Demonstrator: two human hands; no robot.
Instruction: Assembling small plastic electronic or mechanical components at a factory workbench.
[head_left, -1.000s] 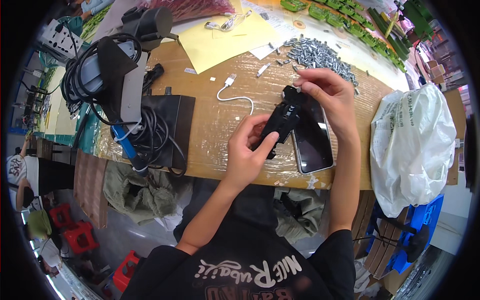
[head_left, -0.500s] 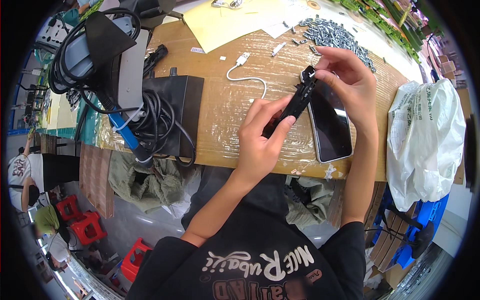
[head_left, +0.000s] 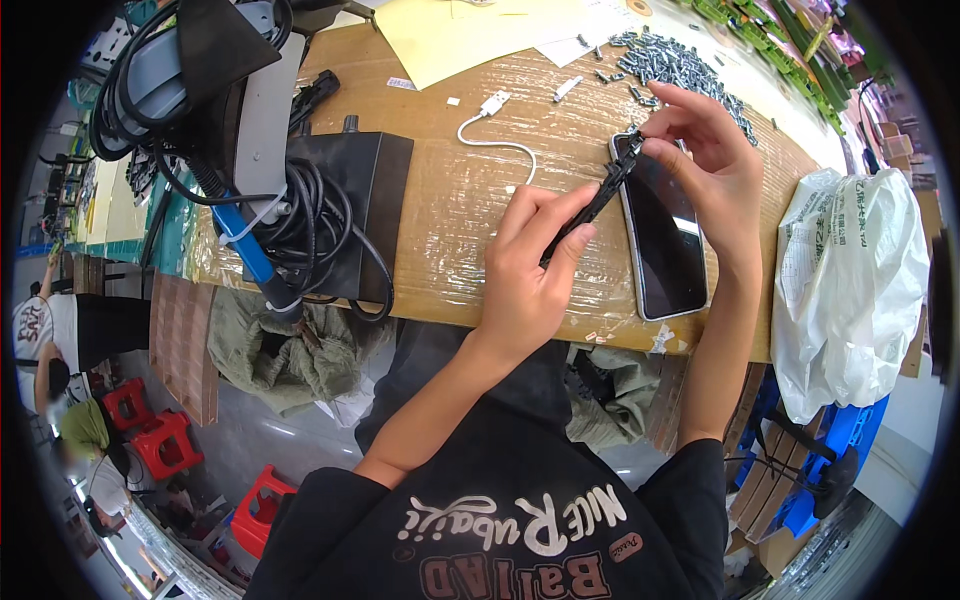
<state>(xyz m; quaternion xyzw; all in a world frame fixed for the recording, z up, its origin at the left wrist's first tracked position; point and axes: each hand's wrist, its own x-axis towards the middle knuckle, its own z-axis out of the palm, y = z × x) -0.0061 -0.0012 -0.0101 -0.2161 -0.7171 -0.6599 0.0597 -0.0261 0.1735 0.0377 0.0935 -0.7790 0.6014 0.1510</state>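
Note:
A narrow black plastic part (head_left: 598, 197) is held at a slant over the tabletop. My left hand (head_left: 532, 262) pinches its lower end between thumb and fingers. At its upper end, my right hand (head_left: 705, 165) closes thumb and forefinger on the tip; whether a small piece sits between them is too small to tell. Below my right hand lies a smartphone (head_left: 668, 262) with a dark screen. Beyond the hands is a heap of small grey metal cylinders (head_left: 680, 72).
A white USB cable (head_left: 497, 143) lies left of the hands. Farther left stand a black box (head_left: 372, 185) and a blue-handled tool (head_left: 245, 245) with coiled black cable. A white plastic bag (head_left: 850, 290) hangs at the right edge. Yellow paper (head_left: 440, 40) lies at the back.
The black part has been rolled so that its thinner edge faces up. Both hands keep their hold on it, and the view has shifted slightly.

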